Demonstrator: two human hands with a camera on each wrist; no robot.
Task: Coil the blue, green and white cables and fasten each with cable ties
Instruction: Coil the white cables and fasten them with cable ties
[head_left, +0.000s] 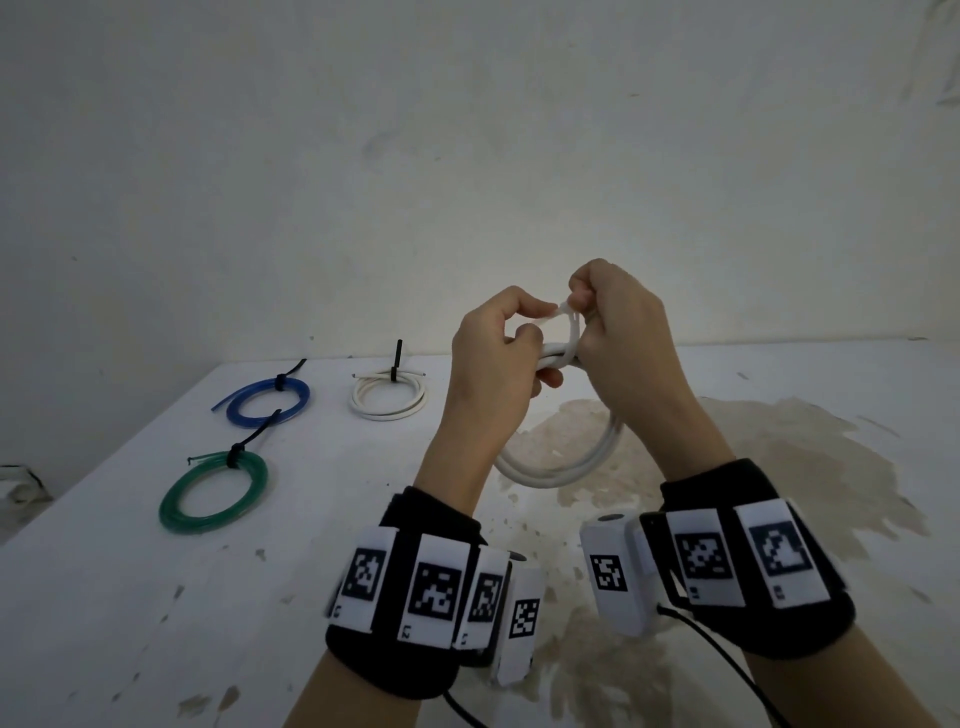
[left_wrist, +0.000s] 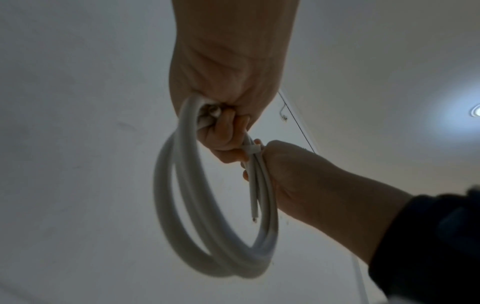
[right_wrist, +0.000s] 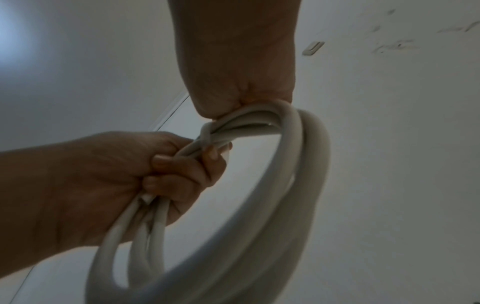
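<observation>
Both hands hold a coiled white cable (head_left: 558, 467) above the table (head_left: 156, 597): the left hand (head_left: 488, 353) and right hand (head_left: 618, 343) curl round its bunched top, fingertips pinching a white cable tie (head_left: 563, 317). Three tied coils lie left.

Stained white table (head_left: 779, 519) with tied blue coil (head_left: 268, 402), green coil (head_left: 213, 491), white coil (head_left: 387, 398).

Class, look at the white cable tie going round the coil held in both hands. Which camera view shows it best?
The left wrist view: the white cable tie crosses the coil's strands, with its small head visible. The head view shows its loop pinched between left hand and right hand. The right wrist view shows only a blurred wrap.
</observation>
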